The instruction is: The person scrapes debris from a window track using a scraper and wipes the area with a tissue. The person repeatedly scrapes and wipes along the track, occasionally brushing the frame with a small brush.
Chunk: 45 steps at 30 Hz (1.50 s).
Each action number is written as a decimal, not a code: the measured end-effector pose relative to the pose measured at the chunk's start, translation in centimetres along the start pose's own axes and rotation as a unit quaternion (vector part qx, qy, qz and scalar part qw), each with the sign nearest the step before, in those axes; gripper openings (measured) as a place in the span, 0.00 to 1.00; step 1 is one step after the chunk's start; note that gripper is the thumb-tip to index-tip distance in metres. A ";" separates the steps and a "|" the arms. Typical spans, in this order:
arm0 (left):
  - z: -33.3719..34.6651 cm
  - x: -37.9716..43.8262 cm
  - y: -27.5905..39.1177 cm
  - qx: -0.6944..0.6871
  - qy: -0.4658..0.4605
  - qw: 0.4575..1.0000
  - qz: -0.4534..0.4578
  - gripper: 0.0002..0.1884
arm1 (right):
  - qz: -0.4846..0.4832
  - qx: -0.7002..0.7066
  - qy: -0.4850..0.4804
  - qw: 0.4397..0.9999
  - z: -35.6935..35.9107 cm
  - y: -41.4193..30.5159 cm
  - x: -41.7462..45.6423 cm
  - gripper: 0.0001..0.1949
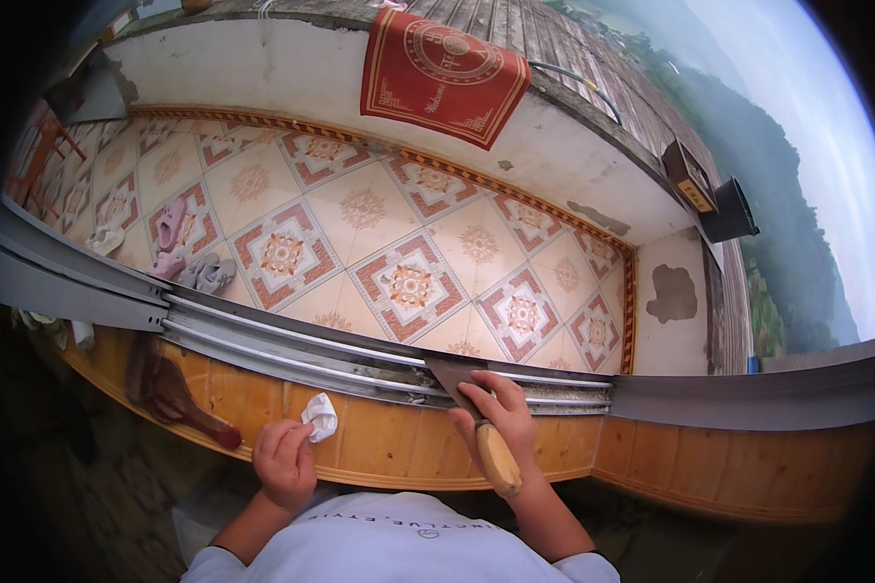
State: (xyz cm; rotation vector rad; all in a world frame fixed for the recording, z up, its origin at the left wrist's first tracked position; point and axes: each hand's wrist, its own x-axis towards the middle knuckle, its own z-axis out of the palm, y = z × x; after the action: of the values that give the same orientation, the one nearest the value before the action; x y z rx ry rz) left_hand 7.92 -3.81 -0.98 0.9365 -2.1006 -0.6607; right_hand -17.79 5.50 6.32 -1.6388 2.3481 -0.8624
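Observation:
A crumpled white tissue (320, 417) is pinched between the thumb and fingers of my left hand (286, 460), over the wooden window sill (372, 441). My right hand (502, 415) grips a putty knife by its blade near the neck. The wooden handle (499, 460) of this tool points back towards me. Its metal blade (449, 375) reaches over the aluminium sliding-window track (277, 340); whether the tip touches the metal cannot be told. Dark dirt (408, 380) lies in the grooves close to the blade. Farther left, a brush with a reddish-brown handle (197, 419) rests on the sill.
Grey window frames stand at the left (80, 273) and right (744, 397) of the opening. Beyond the track is a patterned tile floor (357, 211) with pink slippers (169, 226) and grey shoes (208, 273). A red mat (445, 76) hangs over the low wall (262, 73).

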 end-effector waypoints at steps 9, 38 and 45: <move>0.1 -0.1 -0.1 -0.010 0.001 1.000 -0.005 0.11 | 0.167 0.223 -0.069 0.958 -3.3 1.0 3.4 0.05; -0.3 -0.1 -0.3 -0.022 -0.018 0.999 0.014 0.11 | 0.242 0.302 0.049 0.921 -1.0 3.2 2.7 0.07; -0.3 -0.1 -0.4 -0.016 -0.026 0.999 0.018 0.12 | 0.385 0.332 -0.036 0.860 -3.7 5.7 7.4 0.05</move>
State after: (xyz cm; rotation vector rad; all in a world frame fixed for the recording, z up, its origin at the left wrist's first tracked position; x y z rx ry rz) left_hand 8.39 -4.07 -1.09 0.8710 -2.1420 -0.7048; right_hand -26.85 1.55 7.76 -0.3929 2.0011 -1.1689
